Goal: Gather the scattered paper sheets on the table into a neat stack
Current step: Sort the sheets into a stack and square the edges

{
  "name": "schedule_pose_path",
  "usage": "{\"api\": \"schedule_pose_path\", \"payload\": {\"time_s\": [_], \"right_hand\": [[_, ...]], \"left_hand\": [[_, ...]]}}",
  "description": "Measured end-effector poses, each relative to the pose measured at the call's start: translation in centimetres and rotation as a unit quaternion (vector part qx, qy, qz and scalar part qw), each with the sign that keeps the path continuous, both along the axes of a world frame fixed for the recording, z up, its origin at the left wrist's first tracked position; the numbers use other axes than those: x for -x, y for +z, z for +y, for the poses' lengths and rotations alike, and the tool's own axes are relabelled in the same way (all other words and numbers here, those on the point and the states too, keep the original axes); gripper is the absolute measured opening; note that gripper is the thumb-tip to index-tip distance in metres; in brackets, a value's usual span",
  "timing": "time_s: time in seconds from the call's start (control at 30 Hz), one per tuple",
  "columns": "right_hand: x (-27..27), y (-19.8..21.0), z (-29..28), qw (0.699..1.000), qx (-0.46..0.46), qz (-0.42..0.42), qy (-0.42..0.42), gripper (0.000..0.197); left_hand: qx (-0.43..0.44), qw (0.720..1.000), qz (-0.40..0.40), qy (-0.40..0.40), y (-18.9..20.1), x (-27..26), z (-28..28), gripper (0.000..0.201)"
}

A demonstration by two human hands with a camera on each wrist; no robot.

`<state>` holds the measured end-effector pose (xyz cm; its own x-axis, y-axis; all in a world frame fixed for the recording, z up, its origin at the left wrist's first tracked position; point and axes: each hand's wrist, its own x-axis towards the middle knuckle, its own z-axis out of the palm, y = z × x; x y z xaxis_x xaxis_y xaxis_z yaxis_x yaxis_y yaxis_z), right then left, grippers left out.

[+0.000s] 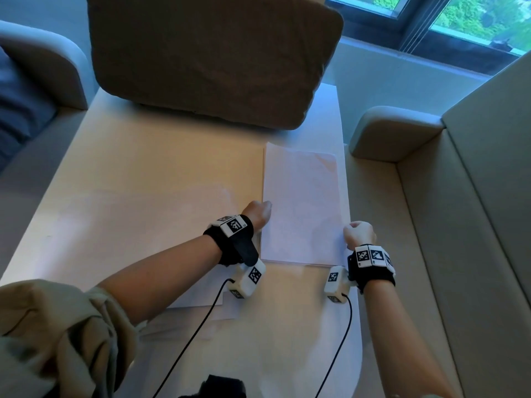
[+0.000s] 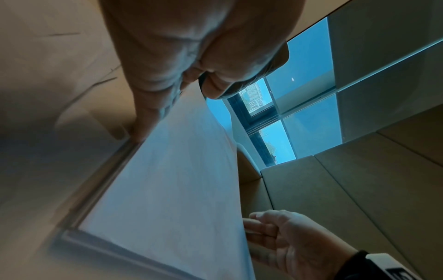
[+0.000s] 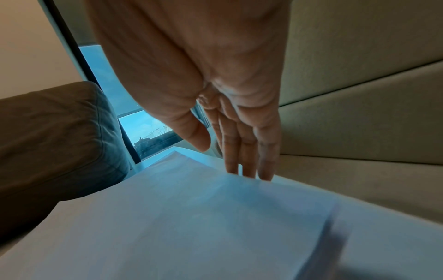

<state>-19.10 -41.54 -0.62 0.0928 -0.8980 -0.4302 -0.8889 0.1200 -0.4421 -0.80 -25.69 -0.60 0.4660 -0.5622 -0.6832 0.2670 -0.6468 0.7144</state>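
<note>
A stack of white paper sheets [image 1: 301,208] lies lengthwise on the right half of the pale table [image 1: 129,156]. My left hand [image 1: 258,214] stands at the stack's left edge, fingers pointing down and pressed flat against that edge [image 2: 143,128]. At the right edge, near the front corner, my right hand [image 1: 359,232] touches the paper with straight fingers [image 3: 246,151]. Neither hand grips anything. More loose sheets [image 1: 201,297] lie under my left forearm and wrist. Faint pale sheets [image 1: 143,214] spread over the table's left part.
A big brown cushion [image 1: 212,56] rests on the table's far end, just behind the stack. Beige sofas flank the table, on the right [image 1: 459,225] with an armrest [image 1: 393,130], and on the left [image 1: 37,61]. The stack sits close to the table's right edge.
</note>
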Motion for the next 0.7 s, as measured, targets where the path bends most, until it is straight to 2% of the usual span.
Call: {"api": "schedule_pose_path", "payload": {"time_s": [0.1,0.27,0.43,0.57,0.7], "right_hand": [[0.9,0.0,0.8,0.999,0.004,0.035,0.0,0.028],[1.0,-0.8,2.6,0.997,-0.018,0.079,0.003,0.031],[1.0,0.2,3.3,0.996,-0.017,0.09,-0.001,0.031],[1.6,0.4,4.8,0.996,0.007,0.092,0.019,0.032],[2.0,-0.2,6.5,0.995,0.013,0.087,0.049,0.031]], "left_hand": [[0.0,1.0,-0.02,-0.007,0.1,0.4,1.1,0.036],[-0.018,0.999,-0.001,-0.036,-0.1,1.9,2.5,0.043],[-0.017,0.998,-0.001,-0.054,0.4,2.6,2.8,0.034],[0.007,0.997,-0.034,-0.074,0.7,1.9,4.8,0.032],[0.034,0.996,-0.052,-0.061,0.3,1.4,7.7,0.016]]}}
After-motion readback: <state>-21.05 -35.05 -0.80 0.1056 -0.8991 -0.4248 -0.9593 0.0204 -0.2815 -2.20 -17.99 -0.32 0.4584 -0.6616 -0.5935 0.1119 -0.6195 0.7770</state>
